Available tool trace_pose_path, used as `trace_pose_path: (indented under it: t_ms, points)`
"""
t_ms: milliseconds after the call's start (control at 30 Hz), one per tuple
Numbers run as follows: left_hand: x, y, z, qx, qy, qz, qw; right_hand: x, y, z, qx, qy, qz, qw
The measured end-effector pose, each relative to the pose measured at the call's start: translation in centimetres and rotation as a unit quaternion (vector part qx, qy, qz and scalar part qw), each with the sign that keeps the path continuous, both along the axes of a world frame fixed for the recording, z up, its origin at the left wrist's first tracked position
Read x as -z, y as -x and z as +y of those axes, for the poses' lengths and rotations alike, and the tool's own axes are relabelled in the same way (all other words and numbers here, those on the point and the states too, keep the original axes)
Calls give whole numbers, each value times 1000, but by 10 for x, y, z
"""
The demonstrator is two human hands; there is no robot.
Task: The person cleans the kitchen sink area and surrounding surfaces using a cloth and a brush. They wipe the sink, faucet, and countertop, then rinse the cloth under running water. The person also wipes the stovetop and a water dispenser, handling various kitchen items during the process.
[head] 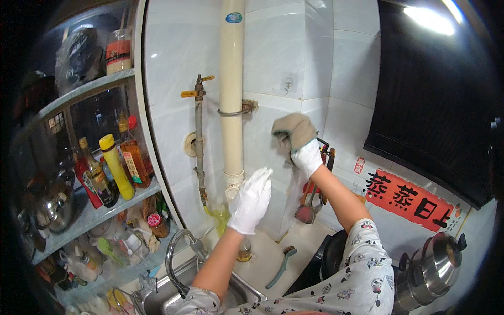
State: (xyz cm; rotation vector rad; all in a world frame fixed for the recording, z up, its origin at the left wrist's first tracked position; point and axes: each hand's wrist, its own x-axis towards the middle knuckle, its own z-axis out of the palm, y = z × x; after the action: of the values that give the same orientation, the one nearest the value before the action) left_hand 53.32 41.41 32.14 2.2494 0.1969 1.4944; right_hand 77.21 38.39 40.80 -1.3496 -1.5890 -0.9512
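Observation:
My right hand (308,157), in a white glove, is raised to the wall beside the cream drainpipe. A grey-brown cloth (297,128) with a green edge covers its fingers and lies close against the white tiled wall (271,145). The cloth and fingers are partly blurred. My left hand (251,202), also white-gloved, is lifted in front of the base of the drainpipe (231,130). Its fingers are stretched out together and I see nothing held in it. Just behind its wrist are a yellow-green plastic container (220,220) and a small glass jar (245,252).
Kitchen utensils (306,212) hang near my right forearm. Below lie a scrub brush (282,267), a sink (240,289) with a curved faucet (177,252), and a black pan (332,252). Bottle shelves (94,220) line the left; a range hood (429,106) and steel steamer (427,271) stand right.

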Motion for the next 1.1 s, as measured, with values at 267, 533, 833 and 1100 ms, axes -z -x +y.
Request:
trace_pose_path:
  t_ms: [267,533,833,1100]
  points:
    - [-114,-95,22,-64,-98,94,989,-224,-15,46,-22,-147,97,984]
    - [-100,-160,59,-19,-172,14,985,-306,-230,83,281,30,8,959]
    - [-88,-156,85,7,-220,11,975,13,-61,49,99,-89,299,945]
    - [-52,-151,80,-56,-117,77,989,100,-2,35,-20,-216,301,929]
